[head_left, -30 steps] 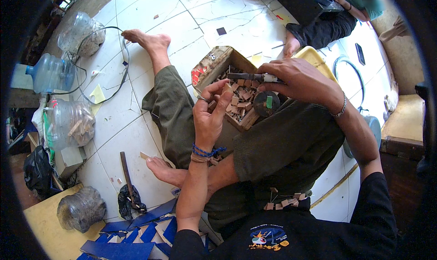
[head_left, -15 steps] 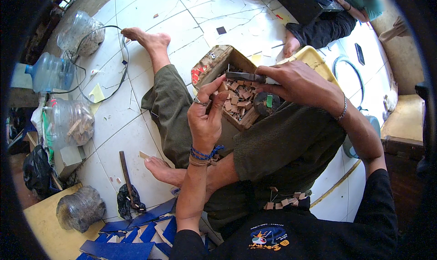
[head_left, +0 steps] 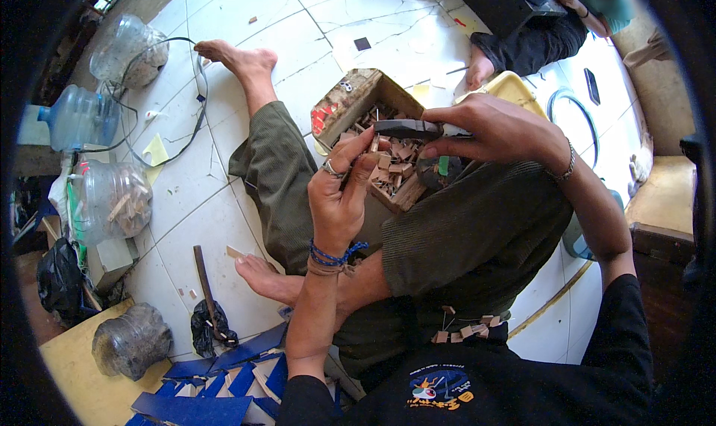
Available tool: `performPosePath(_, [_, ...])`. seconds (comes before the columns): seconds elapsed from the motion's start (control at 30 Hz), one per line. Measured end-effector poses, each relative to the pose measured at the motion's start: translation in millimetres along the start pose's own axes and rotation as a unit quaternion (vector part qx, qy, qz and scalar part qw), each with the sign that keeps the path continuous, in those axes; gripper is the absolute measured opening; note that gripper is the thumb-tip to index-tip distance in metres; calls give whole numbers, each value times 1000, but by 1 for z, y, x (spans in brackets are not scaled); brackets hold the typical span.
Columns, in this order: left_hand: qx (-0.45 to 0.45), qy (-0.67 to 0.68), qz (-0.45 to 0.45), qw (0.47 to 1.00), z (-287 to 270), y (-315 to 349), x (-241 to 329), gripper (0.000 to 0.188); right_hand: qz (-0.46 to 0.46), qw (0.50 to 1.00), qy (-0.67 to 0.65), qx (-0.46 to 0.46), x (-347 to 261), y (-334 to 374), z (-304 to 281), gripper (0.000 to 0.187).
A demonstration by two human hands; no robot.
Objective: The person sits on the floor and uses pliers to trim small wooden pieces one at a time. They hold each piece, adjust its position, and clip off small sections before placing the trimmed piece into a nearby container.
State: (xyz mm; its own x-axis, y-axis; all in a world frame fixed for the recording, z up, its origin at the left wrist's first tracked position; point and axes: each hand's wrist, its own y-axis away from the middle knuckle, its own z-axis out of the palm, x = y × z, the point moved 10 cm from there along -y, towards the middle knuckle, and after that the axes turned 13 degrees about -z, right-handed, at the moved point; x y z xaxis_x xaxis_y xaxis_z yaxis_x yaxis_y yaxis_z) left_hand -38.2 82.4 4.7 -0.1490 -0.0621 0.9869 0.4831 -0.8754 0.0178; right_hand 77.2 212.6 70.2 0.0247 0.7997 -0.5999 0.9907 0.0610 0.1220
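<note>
My right hand (head_left: pixel 500 130) is closed round the pale handle of a dark metal tool that looks like pliers (head_left: pixel 408 128). Its blunt dark end meets the fingertips of my left hand (head_left: pixel 339 195), which pinch a small wooden piece (head_left: pixel 375 141). A thin nail (head_left: pixel 377 115) shows just above the tool's tip. Both hands are over a wooden box (head_left: pixel 339 116) between my legs, filled with small wooden blocks (head_left: pixel 403 154), some with nails. Beside the box, under my right hand, lies a dark round object (head_left: pixel 438 172) with a green patch. My fingers partly hide the wooden piece.
Several nailed blocks (head_left: pixel 466 332) lie on my lap. A hammer (head_left: pixel 205 284), blue-faced wood offcuts (head_left: pixel 194 407) and clear plastic jugs (head_left: pixel 112 202) are at left. A yellow tray (head_left: pixel 514 90) stands beyond my right hand. Another person (head_left: pixel 522 60) sits at the far right.
The tool's tip has shifted slightly right against my left fingertips, and the upright nail shows more clearly. Both hands keep their grip.
</note>
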Motion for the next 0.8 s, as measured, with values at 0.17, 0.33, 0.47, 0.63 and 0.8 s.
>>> performPosePath(0.17, [-2,2,17,1000,3,2,7,34,7,1000,-13,-10,2,3,1,47])
performPosePath(0.33, [27,-47,48,997,6,7,17,35,-2,1000,-22,-18,1,2,0,53])
performPosePath(0.47, [40,-74,74,994,6,7,24,35,-7,1000,-18,-10,0,0,-1,36])
performPosePath(0.63, [44,-87,104,990,6,8,30,36,16,997,-55,-57,8,-1,7,50])
performPosePath(0.8, [37,-91,115,989,6,7,33,35,-8,992,-107,-59,7,-6,10,56])
